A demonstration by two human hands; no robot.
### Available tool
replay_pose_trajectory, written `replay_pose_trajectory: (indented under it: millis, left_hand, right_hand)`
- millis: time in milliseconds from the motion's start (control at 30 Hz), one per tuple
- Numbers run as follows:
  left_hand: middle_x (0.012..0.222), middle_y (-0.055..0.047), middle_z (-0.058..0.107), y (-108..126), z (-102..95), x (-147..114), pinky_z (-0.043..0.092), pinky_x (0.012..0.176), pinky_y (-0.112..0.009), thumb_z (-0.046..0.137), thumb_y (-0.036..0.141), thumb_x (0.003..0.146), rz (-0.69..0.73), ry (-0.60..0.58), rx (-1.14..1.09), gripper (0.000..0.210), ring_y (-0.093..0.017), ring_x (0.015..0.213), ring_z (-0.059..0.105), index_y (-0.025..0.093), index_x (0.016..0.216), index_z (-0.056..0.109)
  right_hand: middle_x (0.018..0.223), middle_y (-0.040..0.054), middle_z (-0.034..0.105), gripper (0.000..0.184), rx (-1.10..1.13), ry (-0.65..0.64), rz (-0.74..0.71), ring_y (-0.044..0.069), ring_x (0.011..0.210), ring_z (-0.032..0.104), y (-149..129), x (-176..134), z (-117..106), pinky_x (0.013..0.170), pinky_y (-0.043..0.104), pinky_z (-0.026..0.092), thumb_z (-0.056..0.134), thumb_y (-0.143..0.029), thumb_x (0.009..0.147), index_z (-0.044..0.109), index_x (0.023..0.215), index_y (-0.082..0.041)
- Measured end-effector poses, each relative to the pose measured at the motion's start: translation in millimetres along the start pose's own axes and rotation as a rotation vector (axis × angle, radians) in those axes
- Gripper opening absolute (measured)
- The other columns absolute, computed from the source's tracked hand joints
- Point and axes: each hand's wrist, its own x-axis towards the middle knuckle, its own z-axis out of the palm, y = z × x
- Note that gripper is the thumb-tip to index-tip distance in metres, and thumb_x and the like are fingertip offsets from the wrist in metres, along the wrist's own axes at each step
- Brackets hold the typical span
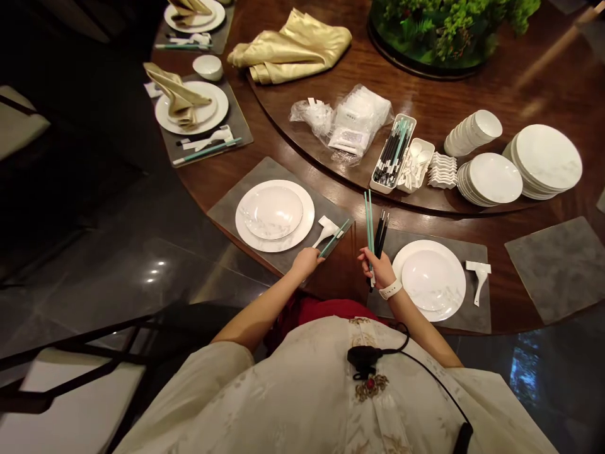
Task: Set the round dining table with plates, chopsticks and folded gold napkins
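My left hand [306, 262] is closed on the lower end of teal chopsticks [336, 236], whose tips lie at the white rest beside a white spoon [324, 232]. That spoon lies on a grey placemat [265, 175], right of a large white plate [308, 217] with a smaller plate [274, 213] on it. In my right hand [379, 270], upright, is a bundle of teal and black chopsticks [379, 233]. Close to its right stand another stacked plate pair [432, 280] and a white spoon on a rest [479, 277].
On the turntable are a chopstick tray [393, 153], a spoon box [416, 165], stacked bowls [472, 133], stacked plates [543, 161], plastic-wrapped packets [359, 123] and a gold cloth [295, 47]. Greenery [444, 31] stands behind. A chair [70, 384] is at lower left.
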Motion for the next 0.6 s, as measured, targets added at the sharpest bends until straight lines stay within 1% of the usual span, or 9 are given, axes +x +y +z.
replay_pose_trajectory:
  millis: [100,200,267,333,400,500,567,600]
  left_hand:
    - [0.091,-0.012,0.071,-1,11.7,3,0.043,0.075,-0.029,0.061,0.040,0.089,-0.036,-0.009,0.012,0.026,-0.024,0.090,0.065,0.016,0.084,0.071]
    - [0.095,-0.011,0.071,-3,12.9,-2,0.045,0.079,-0.029,0.063,0.041,0.088,-0.044,0.026,-0.010,0.026,-0.023,0.093,0.065,0.017,0.094,0.071]
    - [0.099,-0.010,0.069,-6,12.6,-13,0.045,0.080,-0.028,0.063,0.042,0.088,-0.050,0.092,-0.035,0.029,-0.022,0.095,0.064,0.017,0.102,0.068]
    - [0.103,-0.010,0.067,-11,14.6,-30,0.046,0.080,-0.028,0.060,0.043,0.090,-0.082,0.171,-0.056,0.032,-0.021,0.094,0.063,0.017,0.107,0.065]
    - [0.106,-0.010,0.064,-17,20.3,-50,0.046,0.077,-0.028,0.058,0.046,0.090,-0.137,0.201,-0.072,0.034,-0.021,0.093,0.063,0.018,0.108,0.062]
    - [0.109,-0.008,0.061,-29,34.2,-73,0.046,0.074,-0.028,0.059,0.048,0.088,-0.186,0.132,-0.089,0.034,-0.021,0.092,0.063,0.021,0.108,0.060]
    - [0.108,-0.007,0.061,-35,43.6,-81,0.046,0.076,-0.028,0.056,0.043,0.090,-0.172,0.097,-0.106,0.029,-0.020,0.092,0.062,0.021,0.108,0.059]
    - [0.107,-0.008,0.062,-37,47.5,-83,0.046,0.078,-0.028,0.055,0.040,0.091,-0.161,0.100,-0.119,0.027,-0.020,0.093,0.062,0.021,0.108,0.059]
  right_hand:
    - [0.069,-0.0006,0.063,0.046,0.015,-0.005,0.008,0.004,0.042,0.041,2,-2,3,0.032,0.016,0.025,0.079,-0.054,0.064,0.061,0.083,-0.017]
    - [0.068,-0.0012,0.063,0.046,0.027,-0.018,0.016,0.004,0.043,0.040,2,-2,4,0.032,0.016,0.024,0.079,-0.054,0.064,0.061,0.084,-0.017]
    - [0.068,-0.0014,0.063,0.046,0.029,-0.026,0.019,0.004,0.043,0.040,2,-3,4,0.032,0.016,0.024,0.079,-0.054,0.064,0.061,0.084,-0.017]
    - [0.068,-0.0017,0.062,0.046,0.030,-0.031,0.020,0.004,0.043,0.040,1,-3,4,0.032,0.016,0.025,0.079,-0.054,0.064,0.061,0.084,-0.017]
    - [0.068,-0.0021,0.061,0.045,0.035,-0.034,0.015,0.004,0.043,0.041,0,-3,3,0.033,0.016,0.025,0.079,-0.053,0.064,0.060,0.084,-0.018]
    - [0.066,-0.0030,0.059,0.044,0.042,-0.036,0.013,0.004,0.043,0.039,0,-1,5,0.033,0.017,0.024,0.079,-0.052,0.065,0.059,0.084,-0.018]
    - [0.063,-0.0038,0.057,0.043,0.042,-0.037,0.023,0.004,0.042,0.038,1,0,6,0.033,0.017,0.024,0.079,-0.051,0.065,0.057,0.083,-0.018]
    - [0.062,-0.0042,0.057,0.044,0.042,-0.039,0.031,0.004,0.042,0.038,1,1,8,0.033,0.017,0.023,0.079,-0.051,0.065,0.056,0.082,-0.019]
